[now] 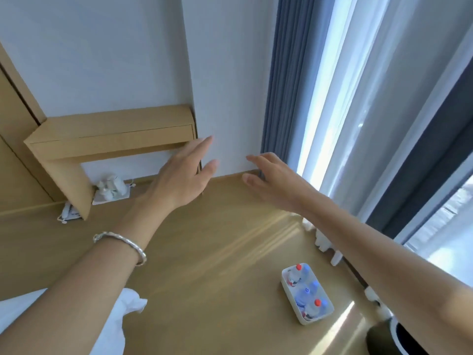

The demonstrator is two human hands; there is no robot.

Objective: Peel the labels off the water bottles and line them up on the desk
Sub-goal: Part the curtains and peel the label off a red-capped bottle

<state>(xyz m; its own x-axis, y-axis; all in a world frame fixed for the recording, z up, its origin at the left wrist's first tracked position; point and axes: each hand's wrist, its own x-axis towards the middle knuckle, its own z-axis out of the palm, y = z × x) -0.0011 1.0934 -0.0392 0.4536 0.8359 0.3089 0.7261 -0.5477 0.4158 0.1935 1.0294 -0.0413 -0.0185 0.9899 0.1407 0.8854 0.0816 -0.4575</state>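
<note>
Head view: left hand and right hand outstretched, flat, holding nothing.

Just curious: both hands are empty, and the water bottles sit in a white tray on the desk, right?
Not quite: the head view shows the white tray of water bottles on the floor, not the desk. The left hand and right hand are indeed empty.

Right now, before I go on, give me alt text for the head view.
The left hand and right hand reach forward, open and empty. The water bottles sit in a white tray on the wooden floor, lower right; the wooden desk is upper left.
</note>
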